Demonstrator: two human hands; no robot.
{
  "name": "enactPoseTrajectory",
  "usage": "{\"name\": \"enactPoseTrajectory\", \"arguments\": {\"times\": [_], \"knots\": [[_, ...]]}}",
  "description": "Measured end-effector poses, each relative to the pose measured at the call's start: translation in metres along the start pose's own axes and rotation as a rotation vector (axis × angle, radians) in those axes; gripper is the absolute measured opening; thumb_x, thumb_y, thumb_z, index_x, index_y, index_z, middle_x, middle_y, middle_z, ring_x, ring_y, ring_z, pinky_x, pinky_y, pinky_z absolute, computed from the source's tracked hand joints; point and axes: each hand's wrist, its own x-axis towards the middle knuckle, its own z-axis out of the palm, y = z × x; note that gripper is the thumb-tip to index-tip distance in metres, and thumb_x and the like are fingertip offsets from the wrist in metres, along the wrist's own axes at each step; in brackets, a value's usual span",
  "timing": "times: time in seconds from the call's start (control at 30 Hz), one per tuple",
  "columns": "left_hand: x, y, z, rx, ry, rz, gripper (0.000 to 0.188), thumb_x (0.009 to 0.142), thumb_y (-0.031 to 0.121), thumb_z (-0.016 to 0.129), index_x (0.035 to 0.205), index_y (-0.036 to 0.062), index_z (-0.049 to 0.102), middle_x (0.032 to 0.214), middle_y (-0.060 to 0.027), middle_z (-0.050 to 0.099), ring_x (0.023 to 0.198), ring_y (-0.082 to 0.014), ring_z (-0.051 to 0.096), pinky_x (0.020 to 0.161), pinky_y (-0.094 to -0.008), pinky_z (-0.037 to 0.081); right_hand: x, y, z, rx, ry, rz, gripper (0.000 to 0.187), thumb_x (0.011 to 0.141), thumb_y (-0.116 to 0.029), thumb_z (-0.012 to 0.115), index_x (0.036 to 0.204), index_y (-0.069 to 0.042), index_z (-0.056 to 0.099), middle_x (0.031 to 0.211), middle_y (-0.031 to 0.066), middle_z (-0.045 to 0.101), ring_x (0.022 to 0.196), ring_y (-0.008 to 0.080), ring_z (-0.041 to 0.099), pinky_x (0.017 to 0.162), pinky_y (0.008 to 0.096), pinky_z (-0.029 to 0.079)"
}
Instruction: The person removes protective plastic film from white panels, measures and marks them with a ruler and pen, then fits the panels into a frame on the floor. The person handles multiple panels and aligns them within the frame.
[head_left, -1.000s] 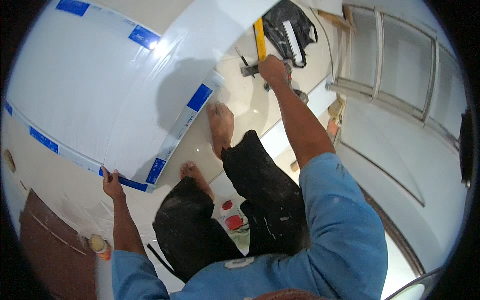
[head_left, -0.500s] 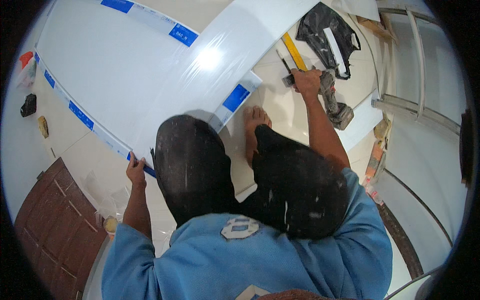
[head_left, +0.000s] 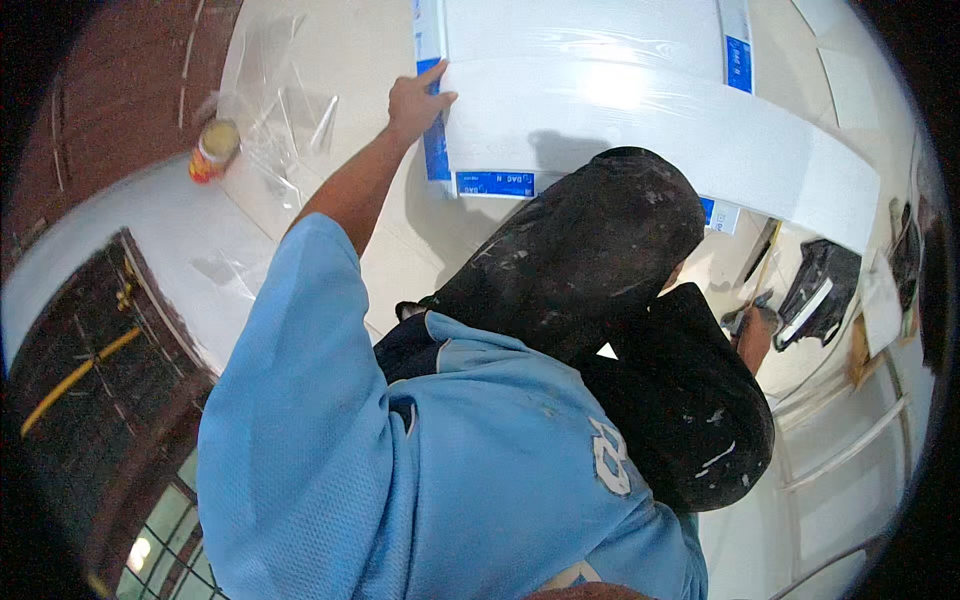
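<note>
My left hand (head_left: 418, 105) rests on the left edge of a large white panel (head_left: 560, 115), which has blue printed strips (head_left: 495, 183) along its borders. Its index finger and thumb are spread on the edge. Low on the right, my right hand (head_left: 757, 335) is closed around a dusty cordless drill (head_left: 750, 308) near the floor. My bent knee hides much of the drill. Beyond that hand lies a yellow ruler or level (head_left: 765, 248), and beside it a black plastic bag (head_left: 822, 285) with a white strip (head_left: 806, 308) on it.
Crumpled clear plastic film (head_left: 285, 110) and an open jar (head_left: 214, 148) are on the floor to the left, next to a brown panelled door (head_left: 120, 90). At the right stands a pale metal frame (head_left: 850, 440). My knees (head_left: 610, 230) are bent close to the panel.
My view has swung to the left, so the panel now appears at the top. My left hand stays at the panel edge, its finger and thumb more spread. The right hand remains at the drill.
</note>
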Motion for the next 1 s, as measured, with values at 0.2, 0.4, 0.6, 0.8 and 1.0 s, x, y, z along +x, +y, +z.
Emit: {"name": "enactPoseTrajectory", "arguments": {"times": [0.2, 0.4, 0.6, 0.8, 1.0], "knots": [[-0.019, -0.009, 0.001, 0.092, 0.069, -0.079, 0.07, 0.08, 0.042, 0.087, 0.147, 0.0364, 0.064, 0.1, -0.0173, 0.071, 0.094, -0.0293, 0.072, 0.088, -0.0421, 0.059, 0.007, -0.01, -0.049, -0.591, -0.154, -0.186, 0.032, 0.099, -0.037, 0.068, 0.109, -0.006, 0.065, 0.085, 0.0131, 0.063, 0.076, 0.0234, 0.057, 0.071, 0.0403, 0.049], [-0.015, 0.01, 0.001, 0.13, 0.111, -0.107, 0.066, 0.08, 0.043, 0.087, 0.143, 0.0424, 0.066, 0.101, -0.0182, 0.076, 0.09, -0.03, 0.076, 0.087, -0.0441, 0.062, -0.005, -0.003, -0.029, -0.55, 0.021, -0.152, 0.041, 0.098, -0.039, 0.07, 0.117, -0.002, 0.065, 0.097, 0.0174, 0.067, 0.087, 0.0283, 0.063, 0.077, 0.0423, 0.052], [-0.009, 0.009, -0.005, 0.052, -0.064, -0.182, 0.066, 0.084, 0.054, 0.081, 0.147, 0.0513, 0.059, 0.127, -0.0161, 0.062, 0.121, -0.0338, 0.066, 0.101, -0.0457, 0.057, -0.01, -0.02, -0.02, -0.502, 0.085, -0.176, 0.047, 0.098, -0.037, 0.071, 0.124, 0.0, 0.063, 0.107, 0.0209, 0.067, 0.098, 0.031, 0.064, 0.084, 0.0431, 0.052], [-0.012, 0.009, -0.004, 0.064, -0.041, -0.211, 0.067, 0.085, 0.051, 0.082, 0.148, 0.0512, 0.059, 0.124, -0.0157, 0.06, 0.119, -0.0341, 0.065, 0.099, -0.0463, 0.057, 0.0, -0.05, 0.003, -0.423, 0.12, -0.284, 0.053, 0.097, -0.035, 0.073, 0.132, 0.003, 0.061, 0.117, 0.0243, 0.068, 0.109, 0.0338, 0.065, 0.09, 0.0439, 0.053], [-0.035, 0.032, -0.006, 0.15, 0.343, -0.302, 0.085, 0.075, 0.054, 0.09, 0.144, 0.0104, 0.066, 0.126, -0.0323, 0.065, 0.112, -0.0391, 0.071, 0.092, -0.0444, 0.06, 0.033, -0.109, 0.041, -0.306, 0.039, -0.461, 0.06, 0.097, -0.033, 0.074, 0.139, 0.006, 0.059, 0.127, 0.0278, 0.068, 0.12, 0.0365, 0.067, 0.097, 0.0447, 0.053]]}}
